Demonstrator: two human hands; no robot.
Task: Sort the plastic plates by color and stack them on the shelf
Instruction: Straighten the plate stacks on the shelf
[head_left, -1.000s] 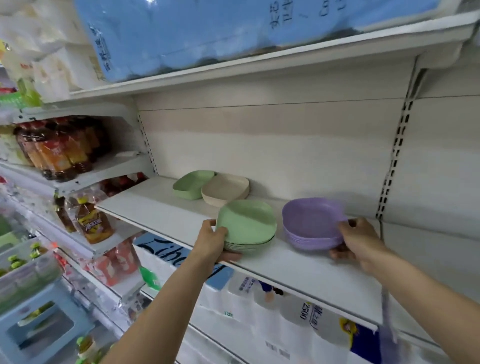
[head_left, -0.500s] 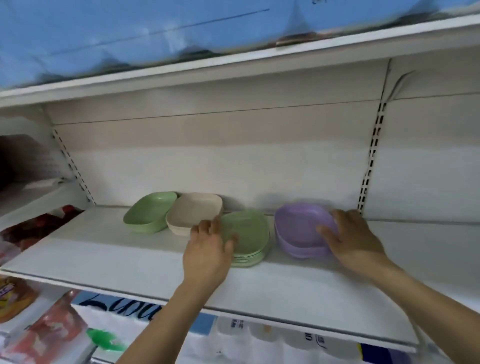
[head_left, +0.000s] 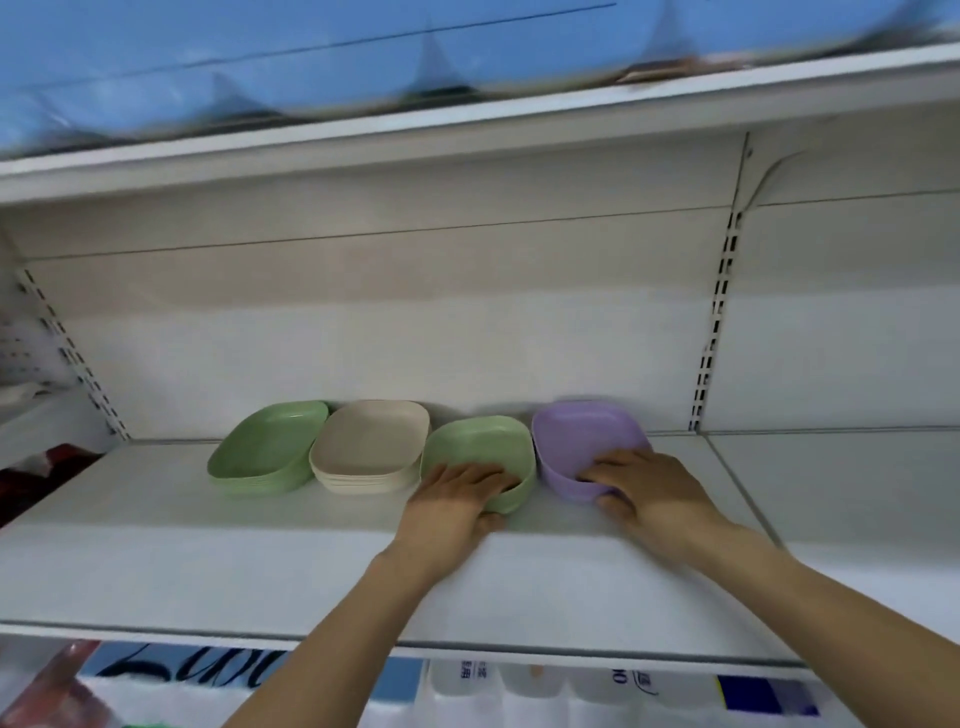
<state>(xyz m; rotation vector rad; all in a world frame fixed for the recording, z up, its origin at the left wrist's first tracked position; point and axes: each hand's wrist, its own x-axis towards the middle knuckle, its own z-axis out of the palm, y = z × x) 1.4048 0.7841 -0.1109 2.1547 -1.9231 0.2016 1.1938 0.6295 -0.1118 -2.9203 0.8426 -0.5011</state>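
Left hand: I see my left hand (head_left: 457, 501) gripping the right green stack (head_left: 480, 449), fingers curled over its near rim and thumb beneath.
Right hand: my right hand (head_left: 649, 488) grips the purple stack (head_left: 587, 436) the same way, fingers inside the rim and thumb under the near edge.
Plates: smooth matte plastic, rounded-square, shallow with raised rims.
Row: left green stack (head_left: 267, 447), beige stack (head_left: 371, 447), right green stack and purple stack stand side by side along the back of the shelf (head_left: 208, 561), neighbours touching or nearly so.
Shelf: flat white board, slotted upright (head_left: 719, 322) behind.
Above: upper shelf (head_left: 467, 130) carrying a blue plastic-wrapped pack (head_left: 311, 52), blurred.
Below: wrapped packs (head_left: 571, 686), partly hidden by the shelf lip and my forearms.
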